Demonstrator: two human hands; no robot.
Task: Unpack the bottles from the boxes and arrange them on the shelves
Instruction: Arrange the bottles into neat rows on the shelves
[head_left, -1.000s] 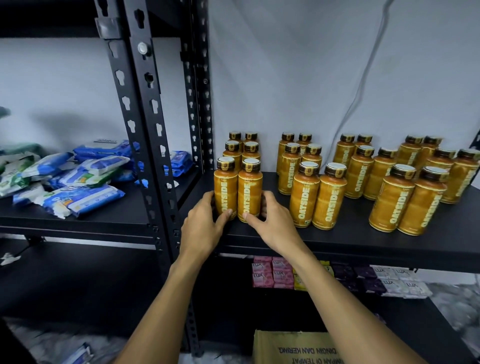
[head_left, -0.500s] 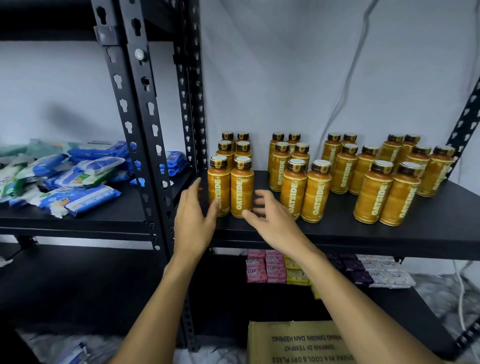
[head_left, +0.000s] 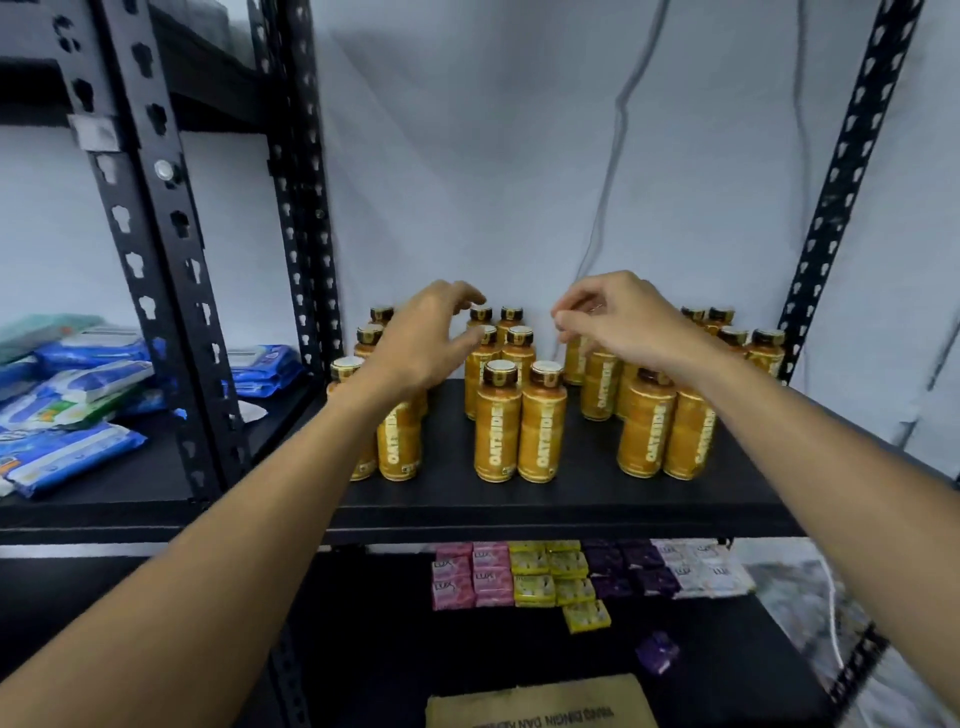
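Both hands are hovering over the bottles, holding nothing: the left hand is spreading loosely curved fingers above the rows at ten o'clock, and the right hand is hanging at one o'clock with bent fingers and its thumb close to the forefinger. Nearest, at six o'clock, a cardboard box is peeking in at the bottom edge. Above it, pink, yellow, purple and white soap packets are lying in rows on the lower shelf. Farther back, the orange bottles are standing upright in pairs on the black middle shelf, running from front edge to wall. At nine o'clock, blue wipe packs are piling up on the neighbouring shelf beyond a black post. Farthest, a thin cable is hanging down the white wall at twelve o'clock.
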